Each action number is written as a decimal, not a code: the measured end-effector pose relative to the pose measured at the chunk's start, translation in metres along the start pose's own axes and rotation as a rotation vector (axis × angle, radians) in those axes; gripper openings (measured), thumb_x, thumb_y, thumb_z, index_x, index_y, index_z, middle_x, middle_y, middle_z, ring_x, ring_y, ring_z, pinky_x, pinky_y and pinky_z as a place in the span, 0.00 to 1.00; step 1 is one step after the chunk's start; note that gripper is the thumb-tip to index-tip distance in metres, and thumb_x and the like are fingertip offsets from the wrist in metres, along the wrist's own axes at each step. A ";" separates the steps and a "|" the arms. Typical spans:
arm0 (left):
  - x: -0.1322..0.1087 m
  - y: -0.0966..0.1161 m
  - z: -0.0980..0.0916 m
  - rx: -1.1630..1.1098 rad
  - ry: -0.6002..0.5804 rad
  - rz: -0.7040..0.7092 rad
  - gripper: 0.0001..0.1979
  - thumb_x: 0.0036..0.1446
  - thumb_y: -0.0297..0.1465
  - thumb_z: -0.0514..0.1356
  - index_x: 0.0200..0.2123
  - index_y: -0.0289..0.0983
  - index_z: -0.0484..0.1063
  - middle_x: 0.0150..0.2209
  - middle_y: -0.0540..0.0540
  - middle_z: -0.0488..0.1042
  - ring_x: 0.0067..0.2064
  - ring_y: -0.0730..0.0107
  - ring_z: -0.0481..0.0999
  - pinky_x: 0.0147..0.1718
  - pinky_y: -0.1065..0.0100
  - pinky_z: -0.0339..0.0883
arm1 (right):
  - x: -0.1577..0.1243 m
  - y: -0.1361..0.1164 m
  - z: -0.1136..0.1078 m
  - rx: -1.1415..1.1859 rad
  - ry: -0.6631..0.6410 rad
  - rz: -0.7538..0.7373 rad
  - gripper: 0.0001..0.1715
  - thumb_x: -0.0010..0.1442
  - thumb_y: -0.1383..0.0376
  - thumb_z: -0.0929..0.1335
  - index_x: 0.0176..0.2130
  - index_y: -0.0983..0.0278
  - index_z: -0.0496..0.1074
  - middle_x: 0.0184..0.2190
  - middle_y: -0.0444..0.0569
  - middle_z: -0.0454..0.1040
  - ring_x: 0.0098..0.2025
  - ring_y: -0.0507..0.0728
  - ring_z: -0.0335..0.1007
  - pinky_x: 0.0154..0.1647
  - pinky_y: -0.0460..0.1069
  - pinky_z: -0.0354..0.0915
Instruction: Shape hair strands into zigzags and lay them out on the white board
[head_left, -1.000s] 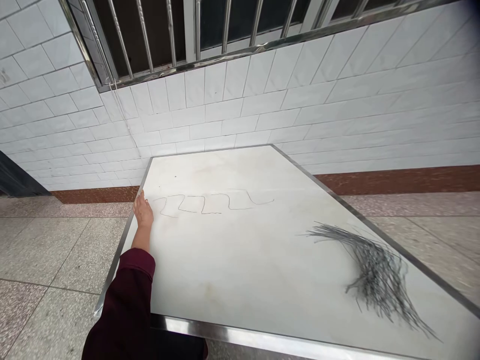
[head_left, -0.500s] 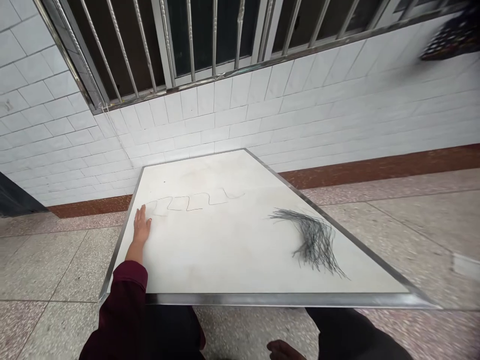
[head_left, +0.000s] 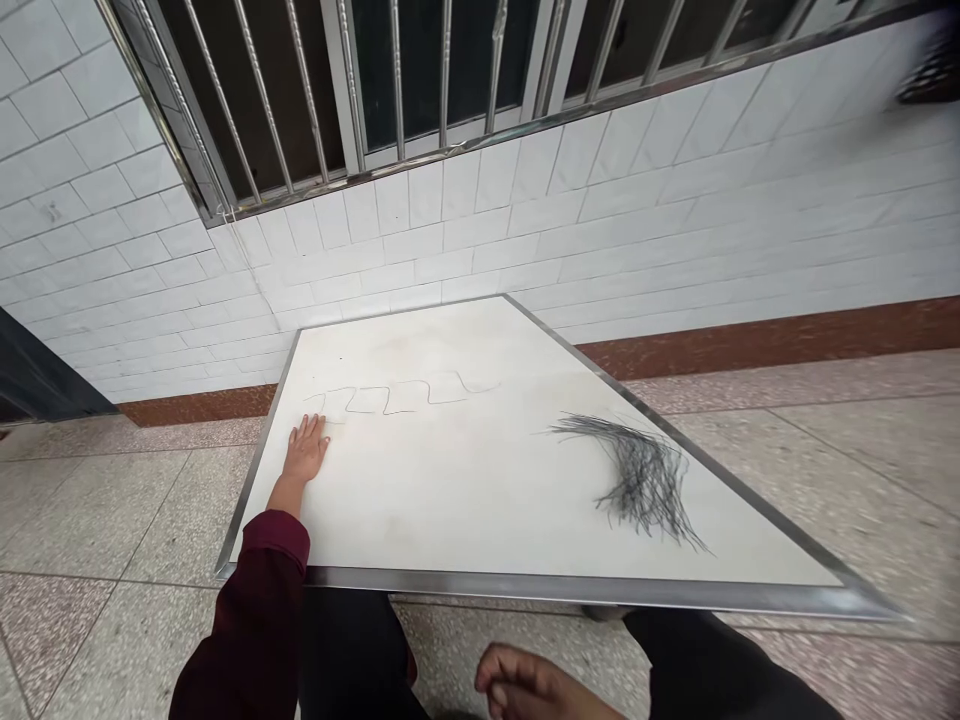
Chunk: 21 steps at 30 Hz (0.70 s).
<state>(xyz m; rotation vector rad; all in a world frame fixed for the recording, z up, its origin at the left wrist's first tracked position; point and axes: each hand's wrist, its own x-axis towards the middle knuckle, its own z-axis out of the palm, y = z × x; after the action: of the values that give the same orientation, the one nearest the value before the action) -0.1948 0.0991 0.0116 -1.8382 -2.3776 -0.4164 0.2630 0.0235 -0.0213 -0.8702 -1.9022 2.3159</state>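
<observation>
My left hand [head_left: 306, 448] lies on the white table [head_left: 450, 500] near its left side, fingers spread, just below the leftmost of several thin bent wires [head_left: 386, 402]. These wires sit in a row, each with a step-like S shape. My right hand [head_left: 525, 680] is low in front of the table's near edge, above my lap. Its fingers are curled in, and whatever they may hold is hidden. A loose pile of thin dark wires [head_left: 645, 480] lies on the right part of the table, away from both hands.
A metal rim [head_left: 525, 582] frames the table. Behind it stands a white tiled wall [head_left: 465, 240] with a barred window [head_left: 442, 70]. Speckled floor tiles [head_left: 112, 520] surround the table. A dark patterned thing [head_left: 934, 70] shows blurred at the upper right.
My left hand has shifted slightly right across the table and its fingers are more spread. My right hand has risen further into view from below. The view has also shifted slightly.
</observation>
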 end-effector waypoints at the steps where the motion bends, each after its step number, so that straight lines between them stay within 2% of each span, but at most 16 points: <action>1: 0.000 0.000 0.001 0.001 0.002 -0.001 0.28 0.66 0.41 0.41 0.67 0.41 0.51 0.69 0.45 0.50 0.70 0.58 0.42 0.65 0.49 0.40 | 0.007 -0.022 -0.002 0.007 -0.015 -0.051 0.24 0.55 0.45 0.66 0.37 0.62 0.71 0.29 0.47 0.72 0.27 0.53 0.69 0.32 0.48 0.65; 3: -0.001 0.001 0.001 -0.001 0.008 -0.005 0.28 0.66 0.42 0.41 0.67 0.40 0.51 0.69 0.44 0.50 0.70 0.58 0.42 0.65 0.49 0.40 | 0.032 -0.066 -0.011 -0.065 0.009 -0.188 0.24 0.59 0.46 0.64 0.38 0.64 0.71 0.30 0.48 0.73 0.29 0.53 0.69 0.33 0.48 0.65; 5: -0.001 0.002 0.002 -0.011 0.015 -0.009 0.28 0.67 0.42 0.40 0.67 0.40 0.51 0.68 0.43 0.51 0.70 0.58 0.43 0.65 0.50 0.41 | 0.070 -0.106 -0.022 -0.229 0.171 -0.354 0.23 0.62 0.48 0.62 0.37 0.64 0.71 0.31 0.48 0.73 0.32 0.54 0.69 0.36 0.49 0.66; 8: -0.002 0.003 0.003 -0.039 0.024 -0.017 0.28 0.67 0.41 0.40 0.67 0.40 0.50 0.68 0.44 0.54 0.70 0.58 0.44 0.65 0.50 0.41 | 0.147 -0.154 -0.036 -0.461 0.463 -0.560 0.17 0.65 0.54 0.61 0.40 0.62 0.72 0.37 0.49 0.74 0.40 0.57 0.70 0.43 0.52 0.66; 10: -0.003 0.005 0.002 -0.065 0.032 -0.020 0.28 0.67 0.41 0.40 0.67 0.40 0.50 0.67 0.44 0.55 0.70 0.58 0.44 0.65 0.50 0.41 | 0.200 -0.176 -0.040 -0.643 0.526 -0.661 0.14 0.66 0.60 0.61 0.42 0.61 0.74 0.40 0.49 0.75 0.44 0.58 0.69 0.47 0.53 0.66; 13: -0.004 0.007 0.000 -0.115 0.043 -0.021 0.28 0.67 0.41 0.41 0.67 0.41 0.48 0.66 0.44 0.57 0.70 0.57 0.44 0.65 0.49 0.41 | 0.270 -0.197 -0.039 -0.954 0.566 -0.728 0.14 0.67 0.65 0.61 0.47 0.62 0.73 0.43 0.50 0.74 0.48 0.59 0.66 0.49 0.54 0.65; 15: -0.004 0.008 -0.001 -0.159 0.053 -0.025 0.28 0.67 0.40 0.42 0.67 0.41 0.48 0.66 0.45 0.58 0.70 0.57 0.44 0.65 0.50 0.41 | 0.304 -0.203 -0.036 -1.017 0.561 -0.712 0.14 0.66 0.66 0.62 0.48 0.62 0.74 0.44 0.50 0.74 0.47 0.60 0.65 0.48 0.55 0.65; 18: -0.004 0.007 -0.002 -0.239 0.084 -0.057 0.28 0.66 0.37 0.45 0.67 0.41 0.48 0.66 0.45 0.58 0.69 0.58 0.47 0.65 0.52 0.44 | 0.336 -0.203 -0.033 -1.086 0.548 -0.675 0.12 0.65 0.67 0.64 0.45 0.64 0.75 0.41 0.52 0.75 0.44 0.60 0.63 0.46 0.54 0.64; 21: -0.003 0.002 -0.002 -0.328 0.142 -0.163 0.29 0.65 0.32 0.46 0.68 0.37 0.47 0.62 0.41 0.64 0.64 0.60 0.59 0.61 0.57 0.54 | 0.350 -0.199 -0.031 -1.156 0.544 -0.647 0.13 0.66 0.68 0.63 0.42 0.65 0.76 0.38 0.53 0.75 0.41 0.60 0.63 0.43 0.53 0.63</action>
<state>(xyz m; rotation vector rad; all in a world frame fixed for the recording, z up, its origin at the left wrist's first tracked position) -0.1919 0.0964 0.0130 -1.6640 -2.4862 -0.9710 -0.0838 0.2269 0.0165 -0.6053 -2.5638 0.4516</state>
